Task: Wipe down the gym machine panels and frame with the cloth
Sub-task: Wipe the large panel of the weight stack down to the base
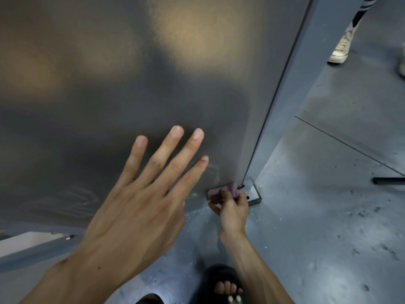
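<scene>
A large dark grey machine panel fills most of the view, with faint wet wipe streaks low on it. My left hand lies flat against the panel, fingers straight and spread. Far below, my right hand grips a small purple cloth and holds it against the panel's bottom right corner, near the floor. The panel's lighter grey side edge runs up to the right of the cloth.
A metal base bracket sits on the grey floor beside the corner. My sandalled foot stands below my right arm. Another person's white sneaker is at the top right. A dark bar lies at the right edge.
</scene>
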`<state>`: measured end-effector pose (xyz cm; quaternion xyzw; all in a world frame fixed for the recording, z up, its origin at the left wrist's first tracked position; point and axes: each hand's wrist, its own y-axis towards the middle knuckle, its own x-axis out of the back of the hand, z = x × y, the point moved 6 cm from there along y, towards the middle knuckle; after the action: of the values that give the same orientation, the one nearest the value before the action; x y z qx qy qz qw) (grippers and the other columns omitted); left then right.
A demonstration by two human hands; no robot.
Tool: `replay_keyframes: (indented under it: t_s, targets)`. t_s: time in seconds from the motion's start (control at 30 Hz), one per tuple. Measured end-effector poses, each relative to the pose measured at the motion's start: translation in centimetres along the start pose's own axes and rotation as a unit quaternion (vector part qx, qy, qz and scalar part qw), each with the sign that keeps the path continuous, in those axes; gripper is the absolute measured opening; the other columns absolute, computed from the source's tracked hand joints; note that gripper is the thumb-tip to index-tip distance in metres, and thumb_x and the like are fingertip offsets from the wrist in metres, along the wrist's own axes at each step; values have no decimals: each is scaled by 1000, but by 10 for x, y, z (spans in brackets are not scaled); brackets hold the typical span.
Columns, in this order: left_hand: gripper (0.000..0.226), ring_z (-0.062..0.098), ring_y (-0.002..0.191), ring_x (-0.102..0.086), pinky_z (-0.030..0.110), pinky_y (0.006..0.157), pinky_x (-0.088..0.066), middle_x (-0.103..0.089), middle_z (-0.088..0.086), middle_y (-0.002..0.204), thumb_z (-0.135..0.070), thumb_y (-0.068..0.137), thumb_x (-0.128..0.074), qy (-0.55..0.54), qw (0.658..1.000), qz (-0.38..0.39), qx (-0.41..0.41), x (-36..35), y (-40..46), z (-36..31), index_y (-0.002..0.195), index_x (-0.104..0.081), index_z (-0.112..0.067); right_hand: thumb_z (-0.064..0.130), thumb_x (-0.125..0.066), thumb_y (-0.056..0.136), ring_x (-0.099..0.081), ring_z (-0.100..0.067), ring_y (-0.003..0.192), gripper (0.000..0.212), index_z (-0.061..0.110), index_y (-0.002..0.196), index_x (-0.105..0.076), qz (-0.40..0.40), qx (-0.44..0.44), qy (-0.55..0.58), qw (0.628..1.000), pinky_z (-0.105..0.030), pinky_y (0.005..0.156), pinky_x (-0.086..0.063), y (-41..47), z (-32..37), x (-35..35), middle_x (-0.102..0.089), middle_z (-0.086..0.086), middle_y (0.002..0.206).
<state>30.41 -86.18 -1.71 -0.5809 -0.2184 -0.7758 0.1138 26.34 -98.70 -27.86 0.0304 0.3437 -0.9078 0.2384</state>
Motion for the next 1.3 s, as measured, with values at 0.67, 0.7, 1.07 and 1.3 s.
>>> replay_keyframes:
  t_s: [0.67, 0.7, 1.07, 1.3]
  targets:
    - [80, 30, 160, -7, 57, 127, -2, -13, 9, 172, -14, 77, -63, 0, 1000, 4, 2, 0, 0, 1, 154, -46, -10, 29, -63, 86, -74, -30, 88, 7, 36, 86, -63, -18, 54, -51, 997, -59, 85, -59, -8, 1, -3, -75, -2, 87]
    - [80, 30, 160, -7, 56, 127, -2, -13, 9, 172, -14, 77, -63, 0, 1000, 5, 2, 0, 0, 1, 154, -45, -10, 24, -63, 88, -74, -30, 87, 12, 35, 85, -63, -21, 49, -55, 997, -60, 85, -58, -6, 1, -3, -75, -3, 86]
    - [81, 30, 160, -8, 56, 127, -2, -14, 10, 172, -15, 75, -63, 7, 1000, 5, 4, 0, 1, 1, 154, -46, -10, 23, -64, 98, -72, -22, 89, 6, 29, 96, -65, 6, 132, -60, 989, -53, 90, -58, -36, 35, -8, -74, -2, 91]
    - [81, 30, 160, -8, 56, 127, -2, -14, 9, 172, -16, 75, -63, 7, 1000, 6, 3, 0, 2, 2, 154, -46, -11, 35, -64, 87, -72, -36, 93, 8, 27, 90, -65, 12, 116, -20, 993, -60, 91, -56, -40, 43, -18, -74, -13, 92]
